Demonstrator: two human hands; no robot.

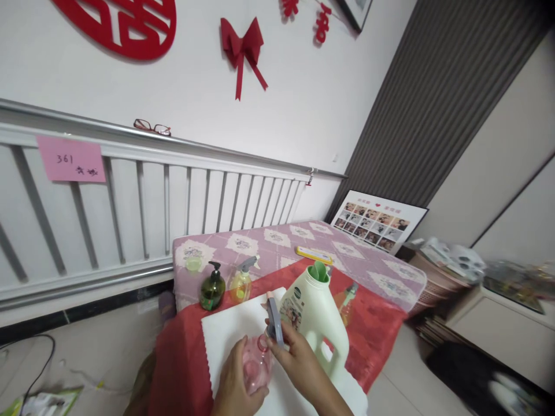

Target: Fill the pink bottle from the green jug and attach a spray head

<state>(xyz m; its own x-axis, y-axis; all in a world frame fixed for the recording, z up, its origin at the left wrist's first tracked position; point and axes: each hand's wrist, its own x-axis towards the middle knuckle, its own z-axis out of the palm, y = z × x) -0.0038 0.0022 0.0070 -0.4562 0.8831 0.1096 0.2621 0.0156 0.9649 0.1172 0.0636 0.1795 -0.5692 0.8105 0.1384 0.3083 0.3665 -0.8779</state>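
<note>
My left hand (236,381) wraps around a small clear pink bottle (256,365) over a white mat (229,332). My right hand (297,361) pinches a grey spray-trigger head (274,320) at the bottle's neck. A large white detergent jug (315,315) with an open green spout stands just right of my hands, touching my right hand's far side.
A dark green pump bottle (212,288) and a yellow spray bottle (241,282) stand at the mat's far left. An orange spray bottle (347,303) is behind the jug. A yellow flat item (314,254) lies on the pink patterned cloth (269,242). A radiator (130,208) lines the wall.
</note>
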